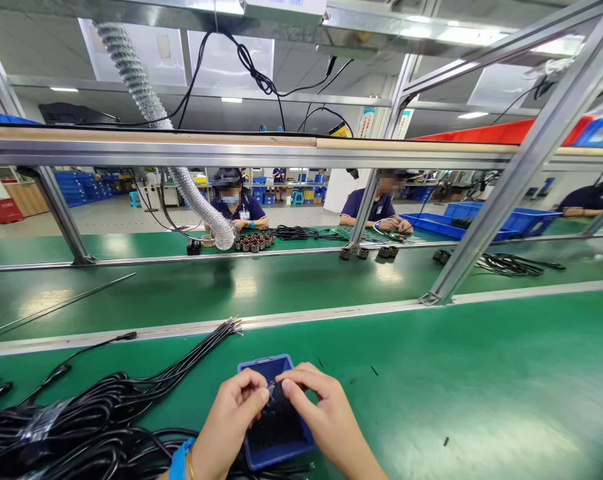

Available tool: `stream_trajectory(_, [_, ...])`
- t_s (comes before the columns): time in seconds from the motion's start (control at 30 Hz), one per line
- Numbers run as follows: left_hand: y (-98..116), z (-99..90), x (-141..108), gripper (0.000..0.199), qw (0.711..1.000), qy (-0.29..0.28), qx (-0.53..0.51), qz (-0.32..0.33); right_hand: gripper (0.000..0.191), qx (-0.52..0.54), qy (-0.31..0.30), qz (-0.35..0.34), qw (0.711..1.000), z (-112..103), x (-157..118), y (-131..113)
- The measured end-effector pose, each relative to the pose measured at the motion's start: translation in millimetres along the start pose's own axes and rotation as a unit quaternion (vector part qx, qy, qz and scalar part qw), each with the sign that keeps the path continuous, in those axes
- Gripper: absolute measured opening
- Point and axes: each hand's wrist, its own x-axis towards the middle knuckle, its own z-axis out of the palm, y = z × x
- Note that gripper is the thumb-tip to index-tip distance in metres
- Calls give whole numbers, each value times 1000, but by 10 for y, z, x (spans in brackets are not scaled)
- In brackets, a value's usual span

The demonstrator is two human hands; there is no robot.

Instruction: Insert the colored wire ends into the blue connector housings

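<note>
A small blue bin (pixel 280 455) holding dark small parts stands on the green bench at the bottom middle. Above it my left hand (pixel 236 417) pinches the thin wire ends (pixel 271 385) of a cable. My right hand (pixel 319 413) is closed at the same spot, its thumb and forefinger pressed together beside the wires; what it holds is too small to name. The fingertips of both hands nearly meet over the bin. A blue band circles my left wrist. To the left lies a large bundle of black cables (pixel 96 407), with stripped coloured ends at its far tip.
Slanting metal posts (pixel 521 160) and a shelf rail (pixel 281 153) cross ahead. A flexible silver duct (pixel 191 193) hangs down. Several people sit across the bench near blue trays (pixel 511 219) and coiled cables. A thin rod (pixel 61 305) lies at left; black scraps (pixel 446 441) lie at right.
</note>
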Motion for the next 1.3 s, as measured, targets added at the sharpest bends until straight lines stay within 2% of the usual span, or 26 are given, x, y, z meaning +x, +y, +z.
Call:
stream_trajectory(0.3, [-4,9,-10,30,1000,0,-1,14,20,-17,5,-21,1000,-5,-10,-34])
stream_trajectory(0.4, [-25,6,3,31,1000,8,-8,13,19,-68,14,-75,995,26,-24,-3])
stream_trajectory(0.5, [-51,-3,18,31,1000,16,-19,19,18,-143,29,-147,978,56,-35,38])
stream_trajectory(0.77, [-53,0,19,37,1000,0,-15,-3,21,-192,-33,-199,960,25,-18,90])
stream_trajectory(0.97, [2,10,-7,31,1000,-2,0,-22,19,-133,-15,-177,975,-79,18,87])
stream_trajectory(1.13, [29,22,-18,31,1000,-3,9,-23,20,-184,-38,-223,956,-75,26,77])
stream_trajectory(1.3, [34,15,-12,32,1000,-8,8,-20,20,-196,-43,-226,953,-53,26,92])
